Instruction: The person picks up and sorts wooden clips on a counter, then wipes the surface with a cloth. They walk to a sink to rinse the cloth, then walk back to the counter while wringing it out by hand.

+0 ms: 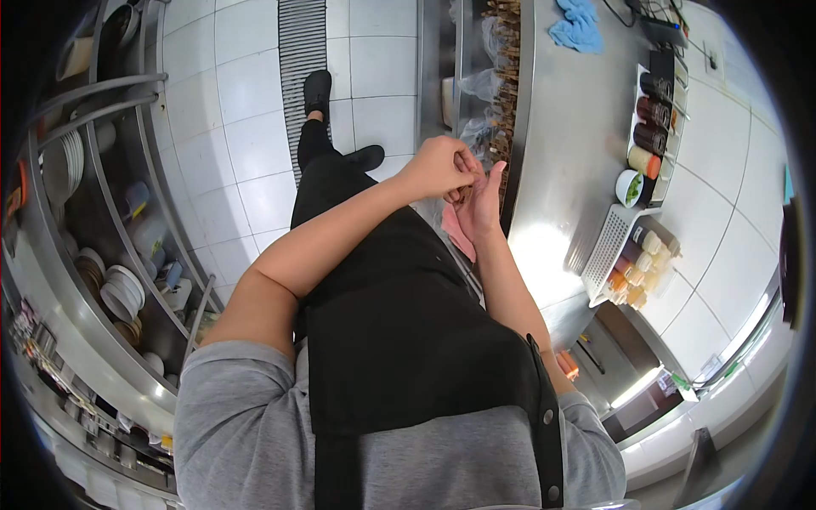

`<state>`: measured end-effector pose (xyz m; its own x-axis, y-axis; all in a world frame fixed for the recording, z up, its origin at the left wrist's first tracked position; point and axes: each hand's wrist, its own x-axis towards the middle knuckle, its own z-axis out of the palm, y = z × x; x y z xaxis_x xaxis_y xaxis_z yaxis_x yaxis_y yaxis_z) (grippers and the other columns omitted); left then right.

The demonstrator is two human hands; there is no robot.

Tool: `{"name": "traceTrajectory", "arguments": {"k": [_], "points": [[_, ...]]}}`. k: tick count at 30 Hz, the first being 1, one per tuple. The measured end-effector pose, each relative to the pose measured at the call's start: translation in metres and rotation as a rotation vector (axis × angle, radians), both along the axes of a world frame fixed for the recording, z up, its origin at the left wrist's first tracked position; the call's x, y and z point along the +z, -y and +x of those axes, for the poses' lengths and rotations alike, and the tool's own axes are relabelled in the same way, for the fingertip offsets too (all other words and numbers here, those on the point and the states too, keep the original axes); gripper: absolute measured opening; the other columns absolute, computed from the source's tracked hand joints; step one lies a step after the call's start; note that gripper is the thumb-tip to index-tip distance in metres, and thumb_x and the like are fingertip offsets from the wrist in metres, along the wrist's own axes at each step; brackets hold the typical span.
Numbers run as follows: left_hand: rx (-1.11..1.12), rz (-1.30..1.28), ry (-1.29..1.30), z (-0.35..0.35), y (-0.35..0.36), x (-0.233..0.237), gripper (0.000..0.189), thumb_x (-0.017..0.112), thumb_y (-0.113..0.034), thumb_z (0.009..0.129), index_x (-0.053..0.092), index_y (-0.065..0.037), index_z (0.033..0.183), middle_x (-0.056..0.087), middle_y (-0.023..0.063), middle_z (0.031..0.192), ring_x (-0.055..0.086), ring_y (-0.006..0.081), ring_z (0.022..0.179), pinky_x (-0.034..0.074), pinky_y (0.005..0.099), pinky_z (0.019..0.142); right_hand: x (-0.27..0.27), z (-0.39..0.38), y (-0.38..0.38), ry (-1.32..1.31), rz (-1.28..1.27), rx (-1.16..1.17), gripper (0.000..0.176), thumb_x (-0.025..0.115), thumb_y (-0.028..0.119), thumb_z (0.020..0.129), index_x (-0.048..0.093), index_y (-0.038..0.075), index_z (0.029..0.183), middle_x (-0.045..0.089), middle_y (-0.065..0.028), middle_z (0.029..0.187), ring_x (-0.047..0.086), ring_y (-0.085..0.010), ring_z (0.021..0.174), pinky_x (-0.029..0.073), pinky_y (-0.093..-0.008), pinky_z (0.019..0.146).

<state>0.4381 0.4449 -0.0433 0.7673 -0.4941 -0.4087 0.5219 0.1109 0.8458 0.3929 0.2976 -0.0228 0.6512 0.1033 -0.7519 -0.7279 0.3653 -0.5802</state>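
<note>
My left hand (pixel 441 167) is closed, its thumb and fingertips pinched together against my right hand. What lies in the pinch, if anything, I cannot tell. Palm turned up, my right hand (pixel 483 204) has its thumb stretched out, while its other fingers are partly hidden behind the left. A soft pink piece (pixel 457 231), like cloth, shows just below the right palm, beside the wrist. Both hands meet in front of the black apron (pixel 399 340), close to the edge of a steel counter (pixel 557 144). Wooden skewers or sticks (pixel 507 68) stand in a row along that edge.
On the counter are a blue cloth (pixel 578 25), a white bowl of chopped greens (pixel 629 188), dark jars (pixel 653 110) and a white basket (pixel 608 255) near sauce bottles (pixel 633 272). Shelves with stacked white plates (pixel 123 291) line the left. A floor drain grate (pixel 303 42) runs ahead.
</note>
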Motion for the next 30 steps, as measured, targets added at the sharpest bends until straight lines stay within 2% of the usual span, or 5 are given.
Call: {"name": "traceTrajectory", "arguments": {"k": [6,11,16,22,30], "points": [[0.212,0.148,0.115,0.041,-0.032,-0.023,0.025,0.082,-0.015,0.071,0.067,0.003,0.082,0.07,0.0098,0.075,0.068,0.013,0.07,0.054,0.0269,0.065,-0.028,0.044,-0.016,0.135,-0.33,0.114,0.075,0.028,0.063,0.099,0.039,0.002,0.142,0.056,-0.0058,0.12,0.049,-0.0134,0.087,0.041,-0.0277,0.073],[0.252,0.269,0.045,0.074,-0.064,-0.052,0.03,0.085,-0.019,0.068,0.068,0.001,0.082,0.07,0.0081,0.074,0.067,0.0122,0.069,0.054,0.0264,0.065,-0.056,0.13,-0.014,0.445,-1.122,0.457,0.074,0.052,0.045,0.097,0.03,-0.008,0.144,0.04,-0.0253,0.144,0.04,-0.0341,0.134,0.033,-0.0415,0.109],[0.236,0.275,0.024,0.106,-0.082,-0.054,0.029,0.085,-0.019,0.067,0.068,0.0,0.082,0.07,0.0072,0.074,0.066,0.0123,0.068,0.053,0.0263,0.064,-0.088,0.207,-0.041,0.468,-1.964,0.514,0.076,0.057,0.04,0.093,0.03,-0.013,0.139,0.043,-0.034,0.139,0.042,-0.0468,0.13,0.035,-0.0458,0.108],[0.209,0.301,0.006,0.132,-0.095,-0.057,0.028,0.084,-0.018,0.068,0.068,0.0,0.081,0.07,0.0081,0.075,0.066,0.0127,0.069,0.053,0.0267,0.063,-0.076,0.269,-0.02,-0.026,-1.588,0.489,0.046,0.051,0.029,0.096,0.046,-0.006,0.124,0.052,-0.033,0.129,0.05,-0.0481,0.12,0.039,-0.0523,0.1],[0.199,0.298,-0.05,0.135,-0.115,-0.08,0.025,0.082,-0.014,0.069,0.066,0.002,0.081,0.07,0.0093,0.076,0.066,0.0134,0.07,0.053,0.0267,0.065,-0.14,0.276,0.03,0.341,-1.832,0.381,0.042,0.051,0.018,0.095,0.045,-0.004,0.13,0.051,-0.0289,0.133,0.051,-0.0438,0.121,0.039,-0.046,0.103]]}}
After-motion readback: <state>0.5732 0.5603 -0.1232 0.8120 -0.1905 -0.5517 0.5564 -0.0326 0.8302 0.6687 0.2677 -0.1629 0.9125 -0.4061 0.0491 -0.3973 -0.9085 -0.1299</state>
